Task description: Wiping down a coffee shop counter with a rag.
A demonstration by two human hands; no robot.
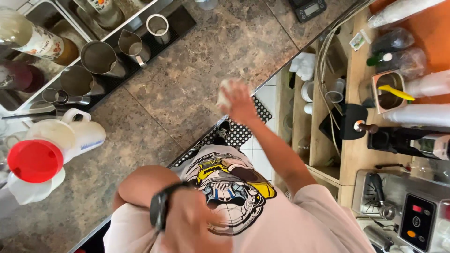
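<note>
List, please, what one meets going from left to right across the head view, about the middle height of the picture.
Red-lidded white jug → bare stone counter → right hand holding a pale cloth → wooden shelves → metal container with a yellow tool.

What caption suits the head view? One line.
Right hand holds a pale wad on the counter; left hand, with watch, at the chest.

The person wears a pale pink short-sleeved T-shirt [290, 220] with a large printed picture [229, 187] on the chest — a helmeted figure drawn in black outline, with yellow, white, brown and blue patches. The sleeves end above the elbows, leaving both forearms bare. On one wrist sits a black wristwatch [160, 211] — a dark round case on a dark band. No rings or gloves show on either hand.
</note>
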